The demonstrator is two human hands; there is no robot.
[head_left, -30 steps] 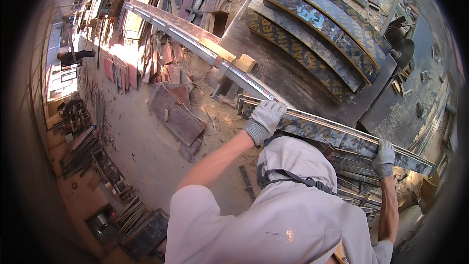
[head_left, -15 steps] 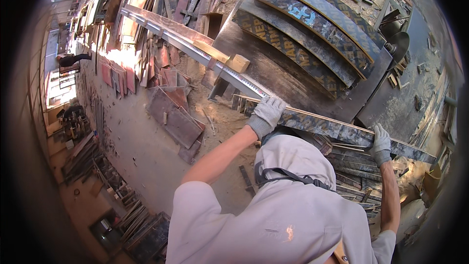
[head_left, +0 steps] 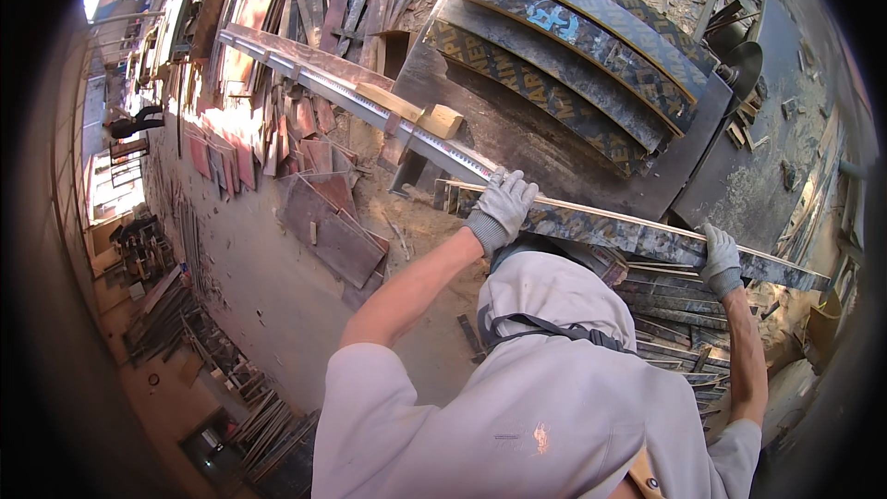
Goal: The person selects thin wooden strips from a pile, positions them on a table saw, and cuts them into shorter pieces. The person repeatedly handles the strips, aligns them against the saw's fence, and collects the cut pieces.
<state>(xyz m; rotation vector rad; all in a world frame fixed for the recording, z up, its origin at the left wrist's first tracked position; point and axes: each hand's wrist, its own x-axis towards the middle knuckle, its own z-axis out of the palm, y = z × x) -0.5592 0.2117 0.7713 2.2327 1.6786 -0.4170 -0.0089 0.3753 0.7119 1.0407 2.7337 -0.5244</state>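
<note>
A long, narrow plywood strip (head_left: 610, 230) with a mottled black face and a pale edge lies along the near edge of the dark saw table (head_left: 591, 192). My gloved left hand (head_left: 504, 207) closes over the strip near its left end, fingers on the upper edge. Toward the other end, my gloved right hand (head_left: 720, 257) grips it, fingers over the top. The undersides of both grips are hidden. Beyond the strip, several curved black-faced panels (head_left: 564, 60) are stacked on the table.
A round saw blade (head_left: 745, 63) stands at the table's right side. A long measuring rail (head_left: 370, 109) extends left, with a wooden block (head_left: 442, 121) on it. Offcut boards (head_left: 328, 222) cover the left floor; more dark strips (head_left: 679, 307) lie stacked near my right arm.
The strip has moved slightly toward the table, its right end most of all. Both hands keep hold of it. The whole view has shifted a little.
</note>
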